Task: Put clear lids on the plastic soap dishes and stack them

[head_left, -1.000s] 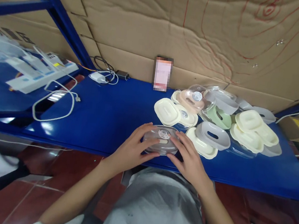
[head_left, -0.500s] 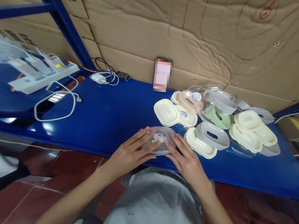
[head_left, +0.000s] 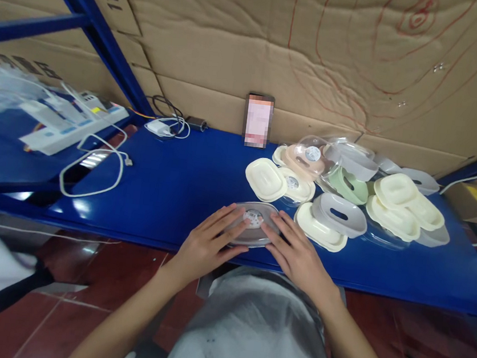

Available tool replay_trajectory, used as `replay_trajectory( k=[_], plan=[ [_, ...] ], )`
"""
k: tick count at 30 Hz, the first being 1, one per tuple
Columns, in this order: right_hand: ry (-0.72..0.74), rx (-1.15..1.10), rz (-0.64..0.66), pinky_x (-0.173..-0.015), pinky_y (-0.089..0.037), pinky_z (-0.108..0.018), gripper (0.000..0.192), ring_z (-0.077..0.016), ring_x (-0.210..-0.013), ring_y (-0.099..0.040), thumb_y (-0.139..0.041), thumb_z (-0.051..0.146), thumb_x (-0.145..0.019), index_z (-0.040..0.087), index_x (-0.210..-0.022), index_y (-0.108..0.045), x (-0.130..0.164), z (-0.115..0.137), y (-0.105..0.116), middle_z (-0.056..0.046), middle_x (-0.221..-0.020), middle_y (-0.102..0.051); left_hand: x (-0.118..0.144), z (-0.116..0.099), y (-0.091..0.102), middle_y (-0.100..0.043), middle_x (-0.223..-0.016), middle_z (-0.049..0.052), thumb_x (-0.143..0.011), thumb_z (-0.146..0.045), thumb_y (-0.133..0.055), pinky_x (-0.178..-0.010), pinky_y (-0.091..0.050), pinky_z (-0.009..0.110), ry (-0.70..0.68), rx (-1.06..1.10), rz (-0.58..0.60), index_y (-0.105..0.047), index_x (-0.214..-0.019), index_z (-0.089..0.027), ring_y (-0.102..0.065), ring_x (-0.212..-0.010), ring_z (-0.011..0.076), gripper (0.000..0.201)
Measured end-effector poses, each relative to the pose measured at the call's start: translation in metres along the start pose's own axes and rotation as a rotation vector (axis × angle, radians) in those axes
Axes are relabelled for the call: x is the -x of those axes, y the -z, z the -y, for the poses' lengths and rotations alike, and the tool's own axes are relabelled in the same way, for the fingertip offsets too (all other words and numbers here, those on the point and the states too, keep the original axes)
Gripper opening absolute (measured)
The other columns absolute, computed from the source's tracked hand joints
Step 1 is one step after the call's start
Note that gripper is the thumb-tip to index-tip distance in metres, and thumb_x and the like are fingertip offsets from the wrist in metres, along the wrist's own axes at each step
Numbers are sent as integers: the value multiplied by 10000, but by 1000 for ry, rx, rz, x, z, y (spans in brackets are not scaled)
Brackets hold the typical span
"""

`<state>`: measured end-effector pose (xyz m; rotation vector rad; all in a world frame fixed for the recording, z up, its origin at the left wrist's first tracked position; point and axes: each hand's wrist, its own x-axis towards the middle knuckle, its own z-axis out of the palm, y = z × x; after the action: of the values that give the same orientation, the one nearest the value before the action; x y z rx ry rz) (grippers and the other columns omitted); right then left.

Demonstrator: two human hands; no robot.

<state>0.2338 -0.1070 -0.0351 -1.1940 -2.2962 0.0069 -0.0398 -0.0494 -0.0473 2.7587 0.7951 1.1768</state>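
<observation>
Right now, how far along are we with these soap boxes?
In hand: both the left hand and right hand press flat on a clear-lidded grey soap box at the blue shelf's front edge; its lid looks seated. Left: a loose pile to the right, including a cream tray, a grey tray and a green tray, mostly without lids. No finished stack shows.

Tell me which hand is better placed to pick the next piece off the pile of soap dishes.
Right, probably. The right hand lies on the clear-lidded dish on the side facing the pile; the cream tray sits just beyond its fingers. The left hand would have to cross over the dish.
</observation>
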Motion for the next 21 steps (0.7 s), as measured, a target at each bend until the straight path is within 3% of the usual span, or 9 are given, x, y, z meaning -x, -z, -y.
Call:
replay_trajectory(
  k=[7,12,16,21],
  plan=[
    [-5,-10,-24,-1272,-486,-576,687,-293,-1610,-419,-618,190,-1073,320,-1701,-373,1,-2,-3,-99,-1674,-518,-2,1,1,-565,-1612,178,-1018,-305,-750,-1200,-549,578,49,52,68,-427,-1667,-275,-499,-1557,358,725],
    [-31,-13,-56,-1261,-504,-574,759,-306,-1600,-433,-645,194,-1059,361,-1720,-312,3,-2,-3,-81,-1696,-491,-2,1,1,-302,-1770,208,-1044,-287,-705,-1222,-486,651,118,19,135,-521,-1600,-270,-312,-1647,428,586],
    [-33,-9,-78,-1253,-514,-566,788,-305,-1585,-454,-660,180,-1049,365,-1723,-296,3,-1,-3,-84,-1686,-502,-1,2,0,-341,-1753,191,-1057,-296,-688,-1220,-517,571,155,66,154,-503,-1611,-282,-414,-1609,372,584],
    [-34,-20,-30,-1248,-520,-533,812,-291,-1583,-444,-631,153,-1059,400,-1728,-244,3,-1,-2,-56,-1720,-448,1,4,3,-404,-1711,163,-1048,-319,-699,-1202,-537,560,191,81,144,-520,-1598,-323,-481,-1563,358,578]
  ],
)
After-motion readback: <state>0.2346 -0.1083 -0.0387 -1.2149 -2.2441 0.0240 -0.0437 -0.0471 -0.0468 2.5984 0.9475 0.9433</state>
